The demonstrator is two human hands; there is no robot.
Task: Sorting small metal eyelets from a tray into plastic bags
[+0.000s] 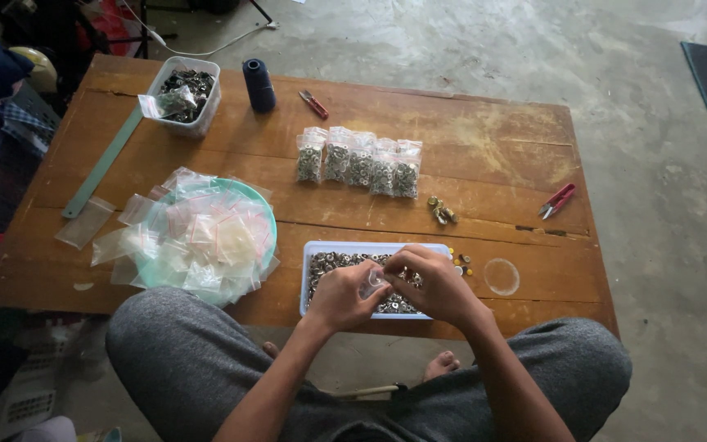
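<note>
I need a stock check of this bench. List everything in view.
table: one, brown wood, centre
white tray of metal rings: one, front edge
filled bags: five, clear, in a row mid-table
empty bags: a heap, clear, on a green plate, left
tub: one, clear, back left
thread spool: one, dark blue, back
snips: two, red, back and right
ruler: one, green, left
left hand: over the tray, grip on a small clear bag
right hand: same bag
</note>
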